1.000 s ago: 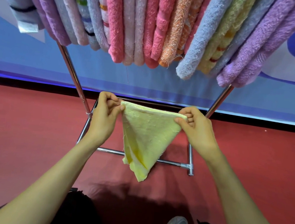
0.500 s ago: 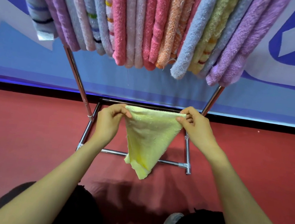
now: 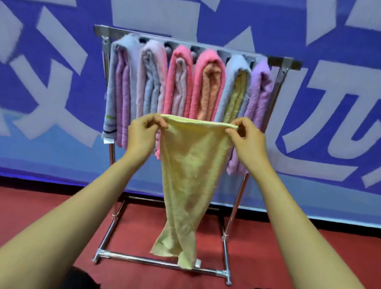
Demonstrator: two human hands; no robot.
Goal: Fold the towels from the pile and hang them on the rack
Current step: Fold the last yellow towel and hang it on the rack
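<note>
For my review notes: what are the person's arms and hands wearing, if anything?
Nothing visible. Both forearms are bare up to the frame edge, with no sleeves in view. The left hand and right hand have no gloves, rings, watch or wristband showing.

1 yellow towel (image 3: 189,168) held up, 6 towel bundles (image 3: 190,82) hung, 1 rack (image 3: 288,64), 2 hands (image 3: 141,132)

We see a blue banner (image 3: 50,67) with large pale lettering filling the background. Below the banner, a black strip (image 3: 35,184) runs along its bottom edge. Below that strip, red floor (image 3: 20,214). Banner lettering is motion-blurred, unreadable.
</note>
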